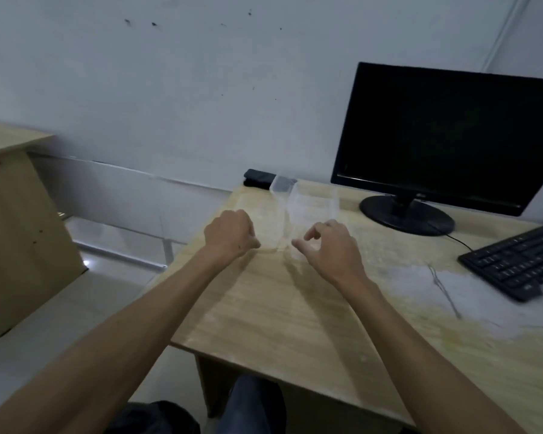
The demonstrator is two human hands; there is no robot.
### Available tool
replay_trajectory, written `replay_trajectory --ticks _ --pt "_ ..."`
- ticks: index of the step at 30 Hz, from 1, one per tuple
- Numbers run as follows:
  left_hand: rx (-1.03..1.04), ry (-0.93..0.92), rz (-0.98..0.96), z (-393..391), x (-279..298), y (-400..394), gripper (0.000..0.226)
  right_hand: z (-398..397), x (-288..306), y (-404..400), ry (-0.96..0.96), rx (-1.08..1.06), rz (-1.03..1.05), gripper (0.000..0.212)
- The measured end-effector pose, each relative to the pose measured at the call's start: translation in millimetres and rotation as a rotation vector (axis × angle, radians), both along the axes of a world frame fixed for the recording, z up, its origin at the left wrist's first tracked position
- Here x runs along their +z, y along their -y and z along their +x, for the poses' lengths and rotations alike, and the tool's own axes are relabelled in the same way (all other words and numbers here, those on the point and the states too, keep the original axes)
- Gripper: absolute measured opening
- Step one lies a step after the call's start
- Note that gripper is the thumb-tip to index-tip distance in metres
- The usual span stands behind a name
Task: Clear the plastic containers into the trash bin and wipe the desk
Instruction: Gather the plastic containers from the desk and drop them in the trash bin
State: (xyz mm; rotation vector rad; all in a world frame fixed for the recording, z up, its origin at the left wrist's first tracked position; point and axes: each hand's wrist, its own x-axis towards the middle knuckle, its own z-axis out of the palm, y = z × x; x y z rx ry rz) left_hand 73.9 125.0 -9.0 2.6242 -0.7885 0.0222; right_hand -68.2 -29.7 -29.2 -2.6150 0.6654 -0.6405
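- Now both hands are reached out over the bench (295,308) toward a cluster of clear plastic containers (311,205) standing just beyond the knuckles.
- Left hand (229,234): fingers are curled into a loose fist at the near edge of the left container (261,220); whether they already grip its rim I cannot tell, since the clear wall blurs against the wood.
- Right hand (329,249): fingers bent, thumb and forefinger apart, closing toward the near wall of the right container but holding nothing that I can see.
- A 3rd, narrower container (281,184) stands behind the other 2, farther from both hands, near a dark object (257,177) at the bench's far edge.
- To do this step well, I would pinch each container by its rim or wall rather than squeeze the middle, since thin plastic probably flexes and slips; nesting them first would spare a 2nd trip.
- No trash bin is in view, so the carry direction is unknown.
- Beyond the right hand's outer side stand a monitor (445,133) and a keyboard (514,261); a pale smear (420,277) on the bench lies before the keyboard and looks like the patch to wipe.
- Writing: a small mark on the monitor's lower bezel is too blurred to read; no labels show on the containers.
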Motion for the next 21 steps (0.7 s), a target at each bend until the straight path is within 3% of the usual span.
replay_trajectory --ticks 5,9,12,14,18,21 --pt "-0.139 0.05 0.031 9.5 15.1 2.3 0.003 -2.6 -3.6 8.9 0.006 0.093 0.123 0.026" --pt "-0.184 0.112 -0.074 12.1 39.1 3.6 0.007 -5.2 -1.6 11.6 0.229 0.023 0.206 0.018" --pt "-0.213 0.174 -0.152 3.8 58.1 2.7 0.007 -16.1 8.4 8.3 0.332 -0.023 0.348 0.024" --pt "-0.251 0.179 -0.196 -5.8 67.4 3.0 0.007 -22.1 21.3 3.1 0.343 0.008 0.559 0.033" --pt "-0.435 0.229 -0.264 -38.9 76.1 7.2 0.006 -32.6 56.7 -6.5 0.361 0.155 1.289 0.064" --pt "-0.585 0.308 -0.278 -53.4 75.1 14.2 0.006 -38.9 76.2 -3.9 0.385 0.178 1.432 0.057"
